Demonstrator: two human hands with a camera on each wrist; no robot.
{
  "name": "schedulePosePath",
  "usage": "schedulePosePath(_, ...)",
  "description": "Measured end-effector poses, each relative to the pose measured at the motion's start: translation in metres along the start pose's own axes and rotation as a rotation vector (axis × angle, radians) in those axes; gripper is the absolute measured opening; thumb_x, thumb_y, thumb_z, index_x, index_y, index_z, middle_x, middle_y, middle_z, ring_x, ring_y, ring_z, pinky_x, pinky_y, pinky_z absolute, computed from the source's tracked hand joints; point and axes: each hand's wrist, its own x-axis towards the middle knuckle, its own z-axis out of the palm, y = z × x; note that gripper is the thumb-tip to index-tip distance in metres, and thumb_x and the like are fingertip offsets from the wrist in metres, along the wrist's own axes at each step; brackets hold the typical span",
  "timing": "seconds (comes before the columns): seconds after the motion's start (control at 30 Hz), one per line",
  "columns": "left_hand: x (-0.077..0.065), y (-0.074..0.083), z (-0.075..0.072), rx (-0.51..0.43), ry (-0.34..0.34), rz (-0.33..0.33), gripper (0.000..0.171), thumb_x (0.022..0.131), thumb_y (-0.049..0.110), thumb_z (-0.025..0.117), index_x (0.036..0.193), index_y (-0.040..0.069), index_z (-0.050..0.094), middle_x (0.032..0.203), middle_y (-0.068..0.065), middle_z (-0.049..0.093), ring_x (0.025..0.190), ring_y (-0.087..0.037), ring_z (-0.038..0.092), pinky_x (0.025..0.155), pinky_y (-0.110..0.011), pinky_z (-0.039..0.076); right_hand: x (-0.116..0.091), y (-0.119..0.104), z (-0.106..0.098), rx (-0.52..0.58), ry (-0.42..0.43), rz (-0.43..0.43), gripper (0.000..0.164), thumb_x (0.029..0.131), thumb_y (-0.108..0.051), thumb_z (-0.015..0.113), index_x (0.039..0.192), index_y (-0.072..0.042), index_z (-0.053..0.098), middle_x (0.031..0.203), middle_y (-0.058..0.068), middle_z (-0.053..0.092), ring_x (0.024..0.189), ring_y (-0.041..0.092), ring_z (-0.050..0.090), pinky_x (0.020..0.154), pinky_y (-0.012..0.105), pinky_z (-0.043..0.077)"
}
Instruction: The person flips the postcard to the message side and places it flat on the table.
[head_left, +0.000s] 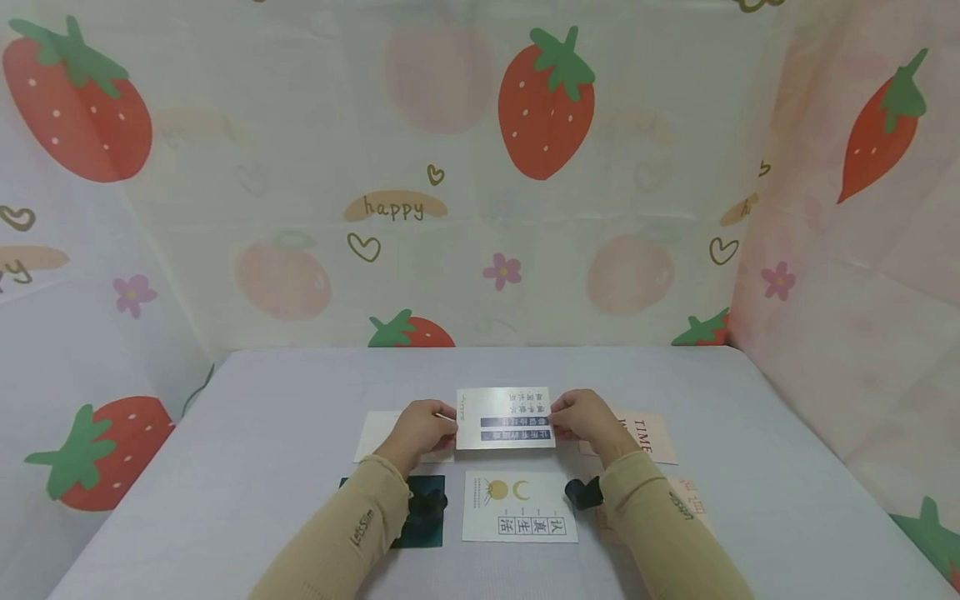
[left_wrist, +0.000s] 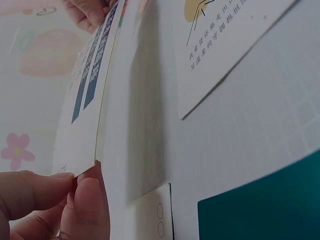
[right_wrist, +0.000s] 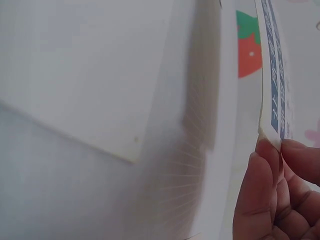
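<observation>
A white postcard (head_left: 480,421) with dark lettering and two blue bars is held above the table between both hands. My left hand (head_left: 422,429) pinches its left edge between thumb and fingers. At the opposite edge my right hand (head_left: 588,417) pinches the same postcard; the right wrist view shows the thumb (right_wrist: 301,157) pressed on its corner. Below it on the table lies a white postcard (head_left: 483,529) with a yellow sun and moon. A dark teal postcard (head_left: 427,533) is partly hidden by the left wrist.
Behind the left hand lies a pale card (head_left: 375,429). A pink card (head_left: 656,442) reading TIME lies behind the right hand, and another pinkish card (head_left: 690,496) is mostly covered by the right sleeve. Strawberry-printed curtains (head_left: 465,167) surround the white table (head_left: 277,392).
</observation>
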Motion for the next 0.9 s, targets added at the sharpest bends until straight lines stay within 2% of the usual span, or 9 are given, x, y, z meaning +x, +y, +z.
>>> schedulePosePath(0.17, 0.001, 0.002, -0.002, -0.004, 0.002, -0.017, 0.013, 0.086, 0.013, 0.062, 0.096, 0.006, 0.063, 0.090, -0.010, 0.060, 0.071, -0.018, 0.058, 0.062, -0.024, 0.053, -0.002, -0.002, 0.000, 0.005, -0.005, -0.012, 0.009, 0.084, -0.007, 0.062, 0.091, -0.001, 0.063, 0.083, 0.010, 0.063, 0.071, 0.019, 0.061, 0.064, 0.029, 0.054)
schedulePosePath(0.53, 0.001, 0.004, -0.005, 0.010, 0.003, 0.001, 0.009, 0.084, 0.014, 0.064, 0.089, 0.006, 0.065, 0.080, -0.008, 0.062, 0.068, -0.017, 0.059, 0.061, -0.024, 0.052, -0.003, -0.006, -0.005, -0.015, 0.009, -0.023, 0.006, 0.084, -0.008, 0.062, 0.087, -0.004, 0.064, 0.083, 0.009, 0.063, 0.071, 0.018, 0.061, 0.066, 0.029, 0.054)
schedulePosePath(0.7, 0.000, 0.006, -0.007, -0.005, 0.007, -0.005, 0.010, 0.083, 0.015, 0.066, 0.089, 0.006, 0.067, 0.083, -0.008, 0.062, 0.070, -0.017, 0.058, 0.063, -0.025, 0.052, -0.005, -0.007, -0.010, -0.034, -0.001, -0.027, 0.006, 0.084, -0.010, 0.063, 0.088, -0.006, 0.066, 0.084, 0.007, 0.064, 0.072, 0.017, 0.062, 0.070, 0.032, 0.053)
schedulePosePath(0.9, 0.001, 0.006, -0.010, -0.010, 0.012, -0.006, 0.012, 0.083, 0.017, 0.066, 0.090, 0.007, 0.068, 0.087, -0.008, 0.062, 0.071, -0.017, 0.059, 0.063, -0.024, 0.053, -0.006, -0.010, -0.015, -0.039, -0.005, -0.043, 0.006, 0.083, -0.009, 0.064, 0.086, -0.005, 0.068, 0.083, 0.007, 0.065, 0.071, 0.016, 0.062, 0.068, 0.029, 0.053)
